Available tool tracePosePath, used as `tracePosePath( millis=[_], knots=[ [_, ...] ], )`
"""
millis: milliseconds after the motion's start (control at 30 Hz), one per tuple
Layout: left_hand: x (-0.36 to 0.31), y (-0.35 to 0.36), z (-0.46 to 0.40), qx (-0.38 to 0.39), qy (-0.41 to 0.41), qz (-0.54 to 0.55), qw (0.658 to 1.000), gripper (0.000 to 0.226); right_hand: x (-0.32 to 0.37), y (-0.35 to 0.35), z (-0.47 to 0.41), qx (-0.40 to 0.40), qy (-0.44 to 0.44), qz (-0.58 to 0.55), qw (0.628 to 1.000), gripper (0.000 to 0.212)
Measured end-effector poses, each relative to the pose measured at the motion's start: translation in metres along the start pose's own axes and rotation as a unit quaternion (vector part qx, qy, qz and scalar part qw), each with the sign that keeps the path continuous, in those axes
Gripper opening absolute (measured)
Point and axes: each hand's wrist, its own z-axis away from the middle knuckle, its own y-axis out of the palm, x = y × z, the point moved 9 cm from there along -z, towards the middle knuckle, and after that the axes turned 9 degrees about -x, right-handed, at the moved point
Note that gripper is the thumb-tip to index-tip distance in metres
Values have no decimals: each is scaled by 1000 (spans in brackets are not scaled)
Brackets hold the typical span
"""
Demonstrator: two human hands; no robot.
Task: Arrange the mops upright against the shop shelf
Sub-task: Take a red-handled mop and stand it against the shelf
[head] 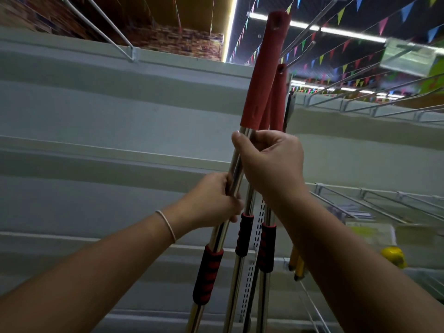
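Observation:
Three mop handles stand nearly upright in front of me, shiny metal poles with red top sleeves and red-and-black foam grips lower down. The nearest mop handle leans left at its base; my left hand is wrapped around its metal pole. My right hand grips the poles higher up, just under the red sleeves, thumb across the front. A second mop handle and a third pole stand behind, against the grey shop shelf. The mop heads are out of view below.
Wire hooks jut out from the shelf on the right at several heights. A yellow item and a yellow-handled tool sit at the lower right. A perforated shelf upright runs behind the poles. Bunting hangs from the ceiling.

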Motion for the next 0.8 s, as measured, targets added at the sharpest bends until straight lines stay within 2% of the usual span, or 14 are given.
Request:
tracePosePath(
  millis=[200,533,800],
  knots=[
    [-1,17,-8,13,1,-24,1000,15,-19,-8,-3,8,23,11,1000,21],
    [-21,35,-19,28,1,-4,1000,13,-14,-38,-15,-6,-14,0,1000,23],
    [-32,44,-24,28,-1,-7,1000,20,-22,-51,-23,-13,1,-5,1000,37]
  ],
)
